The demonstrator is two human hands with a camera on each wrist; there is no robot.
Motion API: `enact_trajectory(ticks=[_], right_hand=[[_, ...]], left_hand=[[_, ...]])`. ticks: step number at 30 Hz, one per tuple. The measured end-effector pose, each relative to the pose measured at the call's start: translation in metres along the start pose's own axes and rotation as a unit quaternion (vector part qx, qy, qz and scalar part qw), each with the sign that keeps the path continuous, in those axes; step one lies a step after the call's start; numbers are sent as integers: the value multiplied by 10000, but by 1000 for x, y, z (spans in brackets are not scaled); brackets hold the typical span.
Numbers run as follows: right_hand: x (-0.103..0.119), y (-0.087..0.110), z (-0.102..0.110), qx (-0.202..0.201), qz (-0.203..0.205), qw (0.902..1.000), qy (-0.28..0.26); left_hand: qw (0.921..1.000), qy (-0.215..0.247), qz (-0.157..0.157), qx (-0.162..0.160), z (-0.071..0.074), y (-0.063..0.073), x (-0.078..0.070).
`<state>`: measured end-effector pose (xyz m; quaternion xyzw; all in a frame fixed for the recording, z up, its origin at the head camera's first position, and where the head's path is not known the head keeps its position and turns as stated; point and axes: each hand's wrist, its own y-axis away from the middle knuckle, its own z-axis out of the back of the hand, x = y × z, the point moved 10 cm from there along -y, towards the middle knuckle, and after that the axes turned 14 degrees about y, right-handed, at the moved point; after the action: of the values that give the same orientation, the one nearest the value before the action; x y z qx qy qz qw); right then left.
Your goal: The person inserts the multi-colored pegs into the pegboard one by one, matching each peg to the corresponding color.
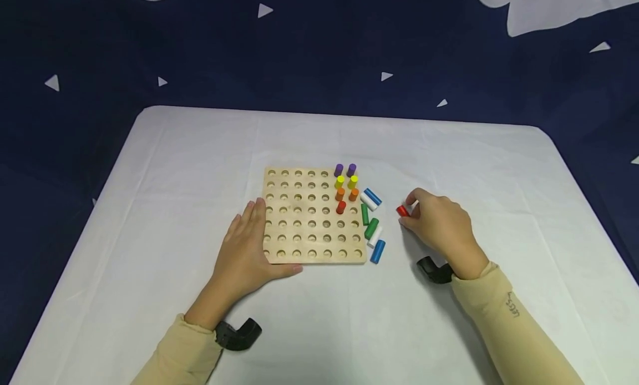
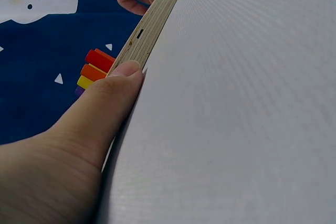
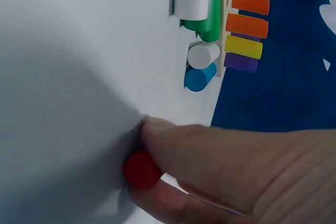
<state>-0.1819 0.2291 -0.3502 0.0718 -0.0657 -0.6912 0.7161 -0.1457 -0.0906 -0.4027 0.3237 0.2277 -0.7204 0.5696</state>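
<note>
My left hand rests against the left side of a wooden pegboard, its fingers straight along that edge. The left thumb lies on the board's near edge. To the right of the board, my right hand pinches a red peg between thumb and finger, low over the table. Upright in the board's right columns stand pairs of purple, yellow and orange pegs, with a single red peg below them. The hole to the right of that red peg holds nothing.
Between board and right hand lie loose pegs: blue, green and white ones, two of each. A white cloth covers the table. Behind it hangs a dark blue cloth with white shapes.
</note>
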Motion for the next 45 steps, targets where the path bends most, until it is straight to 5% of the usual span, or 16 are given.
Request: enact_trajectory(ticks=[12,24,29,34,45], right_hand=[[14,-3,-1,18,539,9985,-10],[46,-6,12,-612,891,9804,-1646],[63,-9,11,-576,1150,9721,-1963],[74,-12,5,-454,1287,9751,-1750],[84,-8,10,-916,1542,9780,-1063]], left_hand=[[10000,13,23,70,-2,0,0],[9999,27,87,104,-2,0,1],[9999,39,78,91,-1,1,0],[9999,25,91,108,-3,0,1],[9999,23,114,89,-2,-1,2]])
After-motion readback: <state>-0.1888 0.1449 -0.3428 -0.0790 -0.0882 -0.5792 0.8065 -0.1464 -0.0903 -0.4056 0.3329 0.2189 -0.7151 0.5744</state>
